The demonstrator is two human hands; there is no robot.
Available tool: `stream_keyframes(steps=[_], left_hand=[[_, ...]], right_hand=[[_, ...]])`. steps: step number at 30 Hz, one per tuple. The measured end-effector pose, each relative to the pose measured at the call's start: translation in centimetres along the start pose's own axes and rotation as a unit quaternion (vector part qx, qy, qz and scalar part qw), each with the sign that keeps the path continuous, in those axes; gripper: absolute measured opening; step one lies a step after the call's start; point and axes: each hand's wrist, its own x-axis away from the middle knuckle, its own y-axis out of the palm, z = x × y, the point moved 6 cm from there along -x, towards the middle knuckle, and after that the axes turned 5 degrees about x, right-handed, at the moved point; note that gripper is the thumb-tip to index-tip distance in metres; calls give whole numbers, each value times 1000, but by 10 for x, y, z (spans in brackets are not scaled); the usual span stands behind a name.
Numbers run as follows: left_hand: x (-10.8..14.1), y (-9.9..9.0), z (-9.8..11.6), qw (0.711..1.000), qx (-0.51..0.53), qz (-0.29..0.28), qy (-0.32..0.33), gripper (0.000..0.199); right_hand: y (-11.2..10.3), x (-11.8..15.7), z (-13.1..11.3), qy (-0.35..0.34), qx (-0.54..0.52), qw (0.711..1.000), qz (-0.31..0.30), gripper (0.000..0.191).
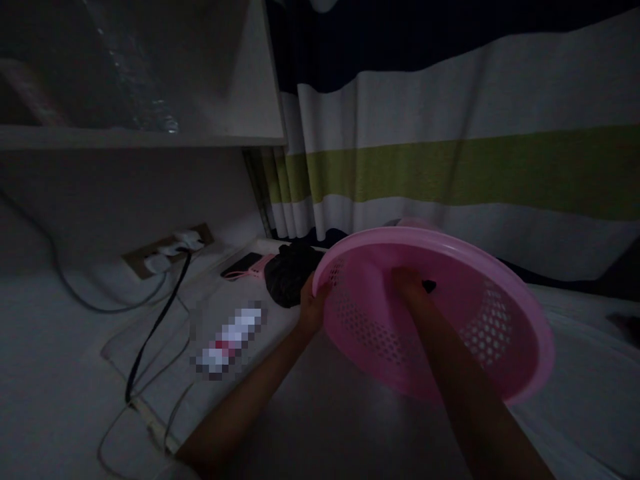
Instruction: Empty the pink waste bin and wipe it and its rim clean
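Observation:
A pink plastic laundry basket (415, 380) with rows of round holes is tilted so that its wide mouth faces me. Its left rim is held by my left hand (313, 305), the thumb inside and the fingers outside. Deep in the basket is my right hand (407, 280), near the bottom; its fingers are too dark and blurred to make out. Close to that hand, on the right, shows a small black thing (429, 286) of unclear kind.
Left of the basket lie a black plastic bag (293, 275), a dark phone-like slab (241, 265), a pink strapped item (260, 265) and a blurred-out white object (233, 341). Cords run from a wall socket (170, 252). Behind hangs a striped curtain (450, 167); a shelf (150, 138) juts out above.

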Motion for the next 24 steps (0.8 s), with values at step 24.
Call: stream_keyframes(steps=[24], left_hand=[[65,12,-33,967,-17,-222,-126,75]], right_hand=[[-17,42,-33,11,67,977,204,35]])
